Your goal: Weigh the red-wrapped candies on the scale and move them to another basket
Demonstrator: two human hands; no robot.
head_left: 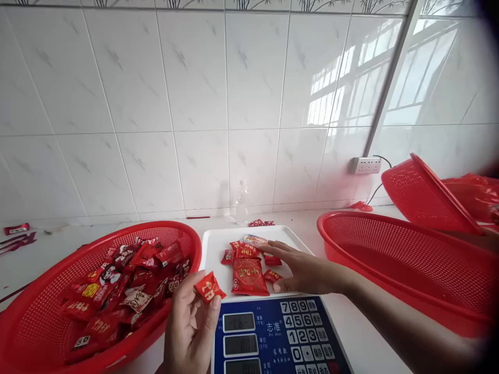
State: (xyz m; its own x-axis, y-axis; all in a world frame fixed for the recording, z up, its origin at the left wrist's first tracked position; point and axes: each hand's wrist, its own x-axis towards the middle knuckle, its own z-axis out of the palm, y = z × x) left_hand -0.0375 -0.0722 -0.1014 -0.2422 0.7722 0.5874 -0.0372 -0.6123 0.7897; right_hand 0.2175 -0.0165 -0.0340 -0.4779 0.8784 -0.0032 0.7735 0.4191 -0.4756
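Observation:
My left hand (189, 324) holds a small red candy packet (209, 288) between thumb and fingers, just in front of the white scale tray (212, 244). My right hand (302, 270) lies flat with fingers spread on the tray, touching a pile of red candy packets (249, 262), the largest of which (248, 277) lies nearest me. The tray sits on a blue electronic scale (278, 335) with a number keypad and grey displays.
A red mesh basket (27, 317) on the left holds several red packets (120, 291). An empty red mesh basket (409, 259) stands on the right, with another tilted one (424, 195) and red bags behind it. A clear bottle (241, 202) and a power strip (365, 165) are at the tiled wall.

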